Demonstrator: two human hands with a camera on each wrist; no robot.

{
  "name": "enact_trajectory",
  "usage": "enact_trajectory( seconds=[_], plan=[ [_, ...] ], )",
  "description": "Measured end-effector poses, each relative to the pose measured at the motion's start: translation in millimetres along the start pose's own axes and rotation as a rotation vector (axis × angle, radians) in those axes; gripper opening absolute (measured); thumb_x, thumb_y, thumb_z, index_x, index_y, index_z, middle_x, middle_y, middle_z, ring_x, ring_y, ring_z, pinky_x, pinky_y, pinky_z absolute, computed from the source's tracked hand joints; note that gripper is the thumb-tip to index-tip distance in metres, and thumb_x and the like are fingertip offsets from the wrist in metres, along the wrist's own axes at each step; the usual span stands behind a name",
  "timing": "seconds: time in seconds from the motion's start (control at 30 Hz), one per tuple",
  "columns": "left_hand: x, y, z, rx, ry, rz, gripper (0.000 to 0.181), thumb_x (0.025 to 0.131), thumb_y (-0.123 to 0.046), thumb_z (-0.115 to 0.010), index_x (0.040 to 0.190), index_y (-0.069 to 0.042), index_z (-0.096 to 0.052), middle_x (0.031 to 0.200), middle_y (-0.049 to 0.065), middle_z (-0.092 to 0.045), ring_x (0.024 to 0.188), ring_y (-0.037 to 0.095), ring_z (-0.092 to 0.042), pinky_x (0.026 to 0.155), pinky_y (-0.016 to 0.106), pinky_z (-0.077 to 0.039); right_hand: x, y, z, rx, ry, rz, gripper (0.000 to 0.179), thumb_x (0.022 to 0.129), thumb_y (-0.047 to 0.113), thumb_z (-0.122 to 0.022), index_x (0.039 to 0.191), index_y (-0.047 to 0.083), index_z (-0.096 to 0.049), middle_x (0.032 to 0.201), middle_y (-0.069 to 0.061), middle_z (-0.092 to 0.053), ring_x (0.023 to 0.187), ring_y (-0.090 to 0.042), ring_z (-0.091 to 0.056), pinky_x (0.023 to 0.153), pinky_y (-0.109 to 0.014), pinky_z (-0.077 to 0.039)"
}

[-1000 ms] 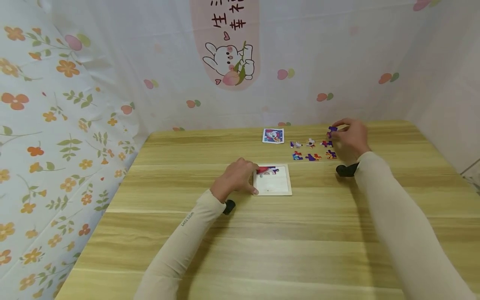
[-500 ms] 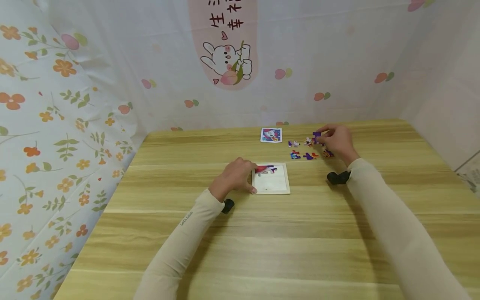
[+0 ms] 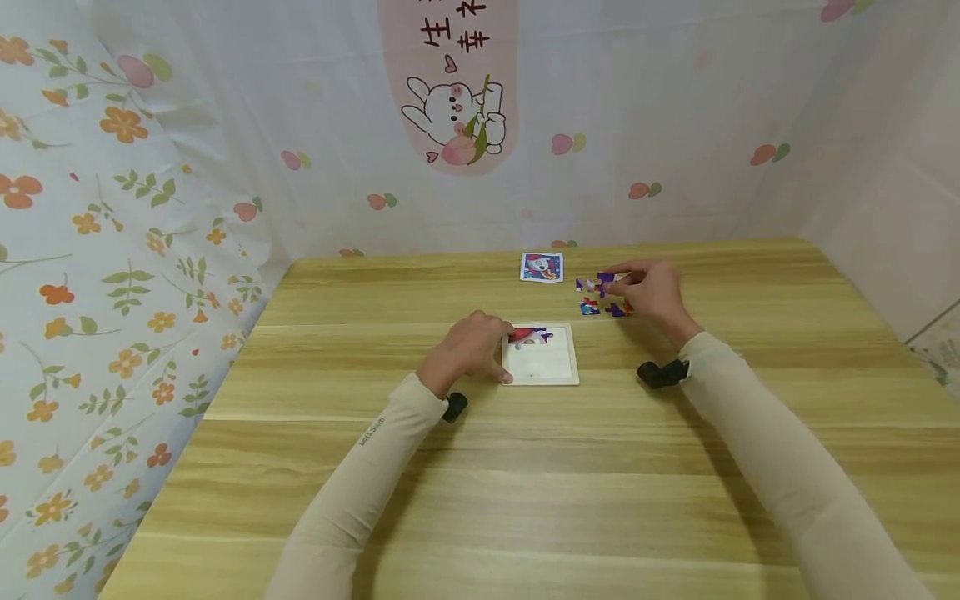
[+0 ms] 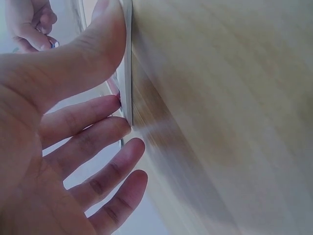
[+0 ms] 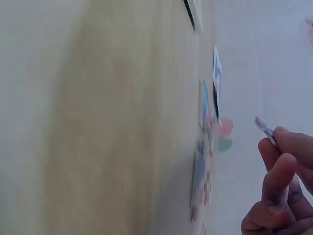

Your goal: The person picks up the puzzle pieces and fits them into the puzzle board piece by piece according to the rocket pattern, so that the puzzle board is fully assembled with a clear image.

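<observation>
My right hand [image 3: 651,292] pinches a purple jigsaw puzzle piece [image 3: 603,279] between thumb and forefinger, above other loose pieces at the back of the table. In the right wrist view the puzzle piece [image 5: 264,130] shows nearly edge-on, off the tabletop. My left hand [image 3: 472,350] rests at the left side of a square white puzzle tray [image 3: 547,367]. Its thumb [image 4: 105,49] touches the tray rim, and the other fingers spread out fairly straight. Joined pieces with red and purple print [image 3: 531,336] lie along the tray's upper left.
Several loose pieces [image 3: 590,307] lie beyond the tray, partly hidden by my right hand. A small square picture card [image 3: 542,267] lies left of them, near the back edge of the wooden table [image 3: 487,500]. A printed cloth [image 3: 330,125] hangs behind the table.
My right hand has carried the purple puzzle piece leftward, from the right end of the loose pieces to over their left part. My left hand has stayed at the tray.
</observation>
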State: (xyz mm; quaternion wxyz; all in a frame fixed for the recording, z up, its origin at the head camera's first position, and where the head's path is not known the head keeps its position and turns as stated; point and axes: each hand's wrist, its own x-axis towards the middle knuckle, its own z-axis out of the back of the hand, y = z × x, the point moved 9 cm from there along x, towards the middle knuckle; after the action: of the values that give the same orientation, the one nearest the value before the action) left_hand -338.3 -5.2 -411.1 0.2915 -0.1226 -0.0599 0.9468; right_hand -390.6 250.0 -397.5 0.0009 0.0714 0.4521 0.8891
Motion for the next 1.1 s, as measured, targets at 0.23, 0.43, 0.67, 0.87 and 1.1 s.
enact_trajectory(
  seconds=[0.23,0.43,0.67,0.87,1.1],
  plan=[
    [-0.6,-0.5,1.6,-0.008,-0.008,-0.008,0.078,0.074,-0.041,-0.089,0.140,-0.011,-0.060,0.141,0.009,-0.063,0.119,0.028,-0.057,0.104,0.042,-0.048,-7.7,10.1,-25.6,0.002,0.131,0.027,0.025,0.094,0.010,-0.069,0.118,0.004,-0.074,0.089,-0.022,-0.074,0.055,-0.017,-0.060,0.050,-0.025,-0.048],
    [-1.2,-1.1,1.9,-0.007,-0.007,-0.009,0.078,0.075,-0.041,-0.088,0.140,-0.011,-0.060,0.140,0.009,-0.063,0.119,0.028,-0.057,0.105,0.041,-0.047,-12.7,10.0,-39.4,0.001,0.213,-0.016,0.026,0.096,0.011,-0.067,0.121,0.007,-0.073,0.085,-0.017,-0.072,0.054,-0.018,-0.058,0.050,-0.026,-0.046],
    [-2.0,-0.4,2.4,-0.019,-0.008,-0.006,0.078,0.074,-0.041,-0.089,0.140,-0.011,-0.060,0.139,0.009,-0.064,0.116,0.027,-0.056,0.101,0.041,-0.048,-15.9,16.3,-50.0,-0.011,0.247,0.010,0.021,0.097,0.012,-0.066,0.117,0.007,-0.072,0.081,-0.019,-0.070,0.055,-0.018,-0.059,0.051,-0.026,-0.045],
    [-1.2,1.2,0.8,-0.027,-0.009,-0.010,0.078,0.074,-0.041,-0.089,0.140,-0.010,-0.060,0.140,0.010,-0.063,0.117,0.027,-0.057,0.102,0.041,-0.049,-20.1,19.9,-57.5,-0.006,0.261,0.032,0.019,0.095,0.012,-0.068,0.112,0.007,-0.072,0.077,-0.016,-0.070,0.053,-0.018,-0.058,0.049,-0.026,-0.043],
    [-1.0,1.4,1.6,-0.025,-0.008,0.005,0.078,0.073,-0.042,-0.089,0.139,-0.011,-0.060,0.138,0.008,-0.064,0.110,0.026,-0.053,0.094,0.038,-0.048,-23.0,22.5,-63.5,-0.049,0.299,0.030,0.017,0.093,0.012,-0.069,0.110,0.008,-0.072,0.079,-0.012,-0.067,0.055,-0.017,-0.056,0.052,-0.026,-0.044]
  ],
)
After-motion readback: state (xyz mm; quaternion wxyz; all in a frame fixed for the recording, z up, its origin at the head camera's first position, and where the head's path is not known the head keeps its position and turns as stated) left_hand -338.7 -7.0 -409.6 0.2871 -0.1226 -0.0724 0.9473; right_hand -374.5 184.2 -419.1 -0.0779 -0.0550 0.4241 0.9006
